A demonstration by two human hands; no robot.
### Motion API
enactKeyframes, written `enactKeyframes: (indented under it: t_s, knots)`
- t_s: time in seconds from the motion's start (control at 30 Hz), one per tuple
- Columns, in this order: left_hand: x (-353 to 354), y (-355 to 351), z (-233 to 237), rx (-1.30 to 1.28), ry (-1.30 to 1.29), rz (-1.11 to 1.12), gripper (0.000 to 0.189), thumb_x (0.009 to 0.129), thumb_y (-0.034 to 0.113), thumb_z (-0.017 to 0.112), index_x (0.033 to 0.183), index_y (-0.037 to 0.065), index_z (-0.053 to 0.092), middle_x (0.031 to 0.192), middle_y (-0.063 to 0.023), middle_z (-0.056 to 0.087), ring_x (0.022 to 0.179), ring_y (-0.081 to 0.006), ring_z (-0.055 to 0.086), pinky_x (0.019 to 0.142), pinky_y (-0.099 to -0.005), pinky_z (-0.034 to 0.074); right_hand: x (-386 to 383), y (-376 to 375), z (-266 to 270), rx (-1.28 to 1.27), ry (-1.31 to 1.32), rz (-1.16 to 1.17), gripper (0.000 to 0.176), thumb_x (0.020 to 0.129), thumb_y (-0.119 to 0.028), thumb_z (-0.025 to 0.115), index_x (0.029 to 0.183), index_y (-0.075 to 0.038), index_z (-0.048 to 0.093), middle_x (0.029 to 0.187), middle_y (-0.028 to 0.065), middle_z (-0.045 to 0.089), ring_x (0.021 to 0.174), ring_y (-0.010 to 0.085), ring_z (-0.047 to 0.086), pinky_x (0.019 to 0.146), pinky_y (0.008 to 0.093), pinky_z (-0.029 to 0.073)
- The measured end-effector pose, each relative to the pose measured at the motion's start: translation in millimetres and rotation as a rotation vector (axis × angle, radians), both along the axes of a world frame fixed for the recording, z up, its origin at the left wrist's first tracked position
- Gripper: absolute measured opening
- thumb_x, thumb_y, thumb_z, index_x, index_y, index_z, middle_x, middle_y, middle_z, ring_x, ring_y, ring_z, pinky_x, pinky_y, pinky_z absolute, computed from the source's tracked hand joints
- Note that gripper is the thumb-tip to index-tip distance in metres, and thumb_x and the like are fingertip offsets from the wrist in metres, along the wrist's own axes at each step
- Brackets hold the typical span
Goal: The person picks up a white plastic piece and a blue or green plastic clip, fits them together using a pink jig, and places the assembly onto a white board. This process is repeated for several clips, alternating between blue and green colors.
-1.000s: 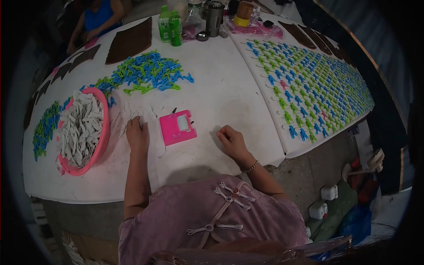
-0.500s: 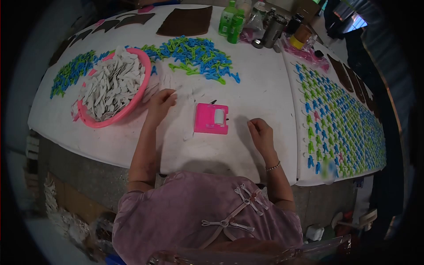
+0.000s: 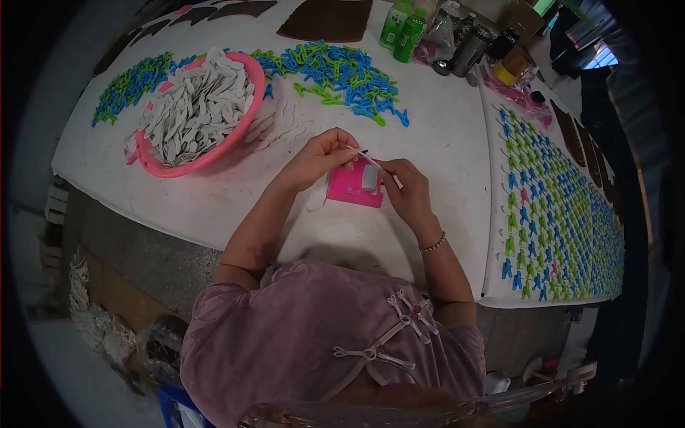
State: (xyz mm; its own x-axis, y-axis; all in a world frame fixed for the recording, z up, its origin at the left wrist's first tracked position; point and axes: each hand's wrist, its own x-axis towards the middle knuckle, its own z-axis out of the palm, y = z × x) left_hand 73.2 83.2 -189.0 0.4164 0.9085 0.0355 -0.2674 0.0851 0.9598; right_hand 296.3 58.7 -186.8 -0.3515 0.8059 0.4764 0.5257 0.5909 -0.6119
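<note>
Her left hand [image 3: 320,158] was closed in a pinch, thumb against the first fingers, on one end of a thin white strip [image 3: 369,158]. Her right hand [image 3: 408,191] was pinched shut on the other end, so the strip ran slanting between the two. Held by its ends like that, its middle was left free, and to me it looked a grip chosen for steadiness and fine aiming rather than strength. The strip hung just above the pink block [image 3: 348,189] lying flat on the white table [image 3: 435,135] directly under both hands, close over the small white roller [image 3: 369,178] set in its top; I could not tell whether strip and roller touched. Both wrists were lifted off the table, the forearms coming in from either side and meeting over the block, elbows bent near her body, a bracelet [image 3: 433,245] showing on the right wrist. Near her left arm sat a pink basin [image 3: 239,135] heaped with white pieces [image 3: 193,107], with a few loose ones [image 3: 280,127] spilled beside it, close enough to reach without leaning. Farther back lay a pile of blue and green clips [image 3: 335,71], and beyond it some green bottles [image 3: 401,27]. On her right, a board [image 3: 494,282] carried the same coloured clips set out in neat rows [image 3: 564,200].
</note>
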Motion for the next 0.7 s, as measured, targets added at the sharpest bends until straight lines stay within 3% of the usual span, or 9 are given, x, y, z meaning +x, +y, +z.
enactKeyframes:
  t_s: [0.1, 0.17, 0.3, 0.47, 0.7]
  knots:
    - [8, 1, -5, 0.174, 0.049, 0.072, 0.013, 0.09, 0.01, 0.062, 0.101, 0.004, 0.059, 0.085, -0.0013, 0.059, 0.077, -0.0077, 0.056, 0.069, -0.023, 0.047, 3, 3, -6, -0.121, 0.059, -0.027, 0.014, 0.085, 0.002, 0.061, 0.098, -0.001, 0.065, 0.087, 0.0102, 0.063, 0.074, 0.0214, 0.064, 0.072, 0.0303, 0.051]
    - [9, -2, 1, 0.628, 0.522, 0.312, 0.009, 0.088, 0.01, 0.063, 0.095, 0.004, 0.063, 0.085, -0.0036, 0.059, 0.08, -0.0115, 0.058, 0.071, -0.0248, 0.047, 3, 6, -18, -0.129, 0.13, -0.018, 0.013, 0.085, 0.0, 0.062, 0.097, -0.001, 0.066, 0.09, 0.0109, 0.064, 0.077, 0.0198, 0.064, 0.071, 0.0289, 0.05]
    - [12, -3, -3, 0.666, 0.457, 0.317, 0.007, 0.086, 0.009, 0.063, 0.092, 0.005, 0.064, 0.087, -0.0069, 0.059, 0.08, -0.0169, 0.059, 0.07, -0.0275, 0.047, -4, 8, -31, -0.036, 0.13, -0.044, 0.014, 0.084, 0.0, 0.063, 0.097, -0.001, 0.065, 0.09, 0.0107, 0.064, 0.078, 0.0205, 0.063, 0.07, 0.03, 0.05]
    - [7, -5, -3, 0.841, 0.599, 0.34, 0.009, 0.083, 0.009, 0.064, 0.091, 0.006, 0.064, 0.087, -0.0075, 0.06, 0.082, -0.0251, 0.058, 0.071, -0.034, 0.047, -9, 11, -38, 0.025, 0.064, -0.033, 0.014, 0.082, -0.001, 0.064, 0.096, -0.003, 0.063, 0.087, 0.0098, 0.063, 0.08, 0.0228, 0.061, 0.07, 0.0328, 0.05]
    - [-1, -3, -20, 0.852, 0.625, 0.34, 0.008, 0.081, 0.011, 0.066, 0.087, 0.007, 0.064, 0.084, -0.0064, 0.061, 0.083, -0.0251, 0.057, 0.073, -0.0348, 0.046, -2, 12, -43, 0.101, 0.006, -0.035, 0.014, 0.077, -0.001, 0.064, 0.091, -0.004, 0.062, 0.084, 0.0092, 0.061, 0.079, 0.0254, 0.056, 0.069, 0.0358, 0.047]
